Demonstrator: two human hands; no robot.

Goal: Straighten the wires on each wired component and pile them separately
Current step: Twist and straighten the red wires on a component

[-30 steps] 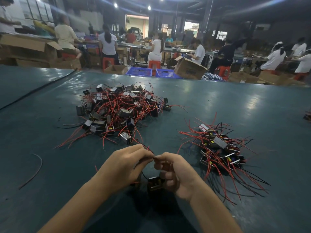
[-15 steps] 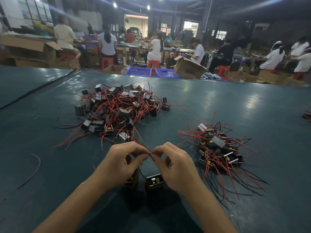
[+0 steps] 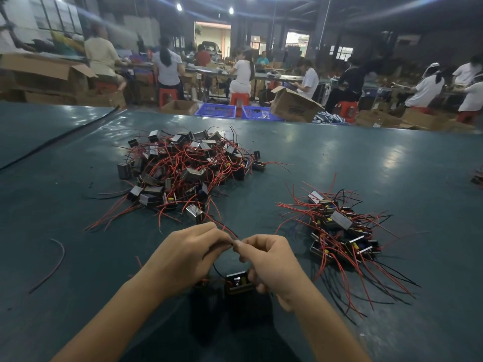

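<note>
The fingers [image 3: 226,240], slightly apart before, are now brought together: a thin wire [image 3: 224,227], seemingly red, is pinched by left hand [image 3: 190,254] and right hand [image 3: 271,265], the small black boxy component [image 3: 239,282] hung beneath, over the dark green counter [image 3: 366,163].

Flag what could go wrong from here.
1. The left hand and right hand pinch the red wire close to stray leads of the tangled pile; a pull might snag one.
2. The component lies just below the hands; hard tugging could strain its leads.
3. Wires of the straightened pile splay out; adding this one carelessly may re-tangle them.
</note>
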